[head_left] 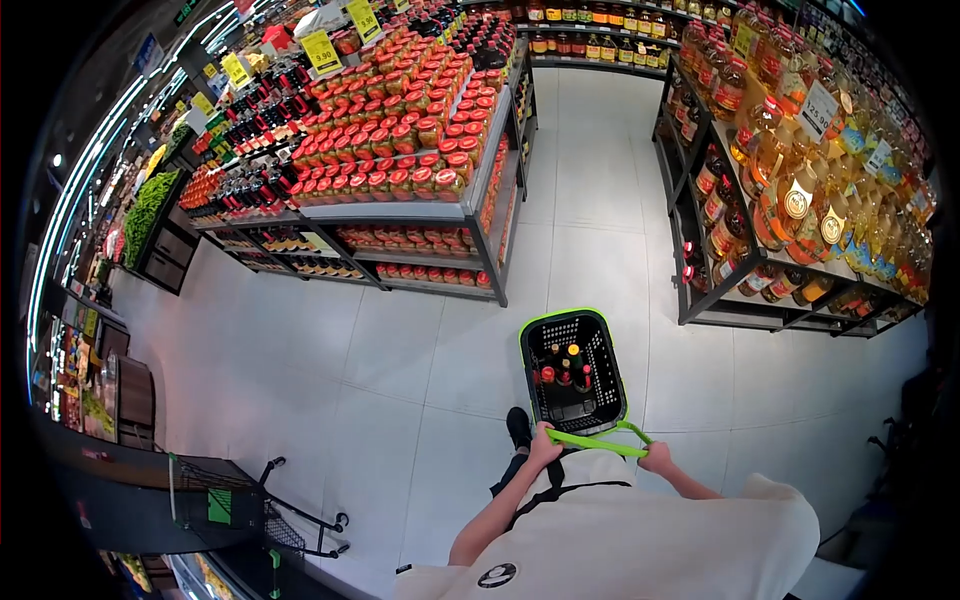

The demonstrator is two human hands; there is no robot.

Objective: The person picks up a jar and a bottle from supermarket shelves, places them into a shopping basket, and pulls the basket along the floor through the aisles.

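A black shopping basket (610,400) with perforated walls and a lime-green rim is in front of my body, right of the picture's middle. Several dark bottles (565,372) with red and yellow caps stand together inside it. My left hand (545,446) is closed around the left end of the green handle (597,443). At the handle's right end, my right hand (657,458) is closed on it too. The fingers' undersides are hidden. Whether the basket touches the floor, I cannot tell.
Ahead on the left is a display stand (385,211) stacked with red-lidded jars (390,140). Another stand (745,250) on the right holds large bottles of amber liquid (785,200). A tiled aisle (585,190) runs between them. A shopping cart (305,520) is at lower left.
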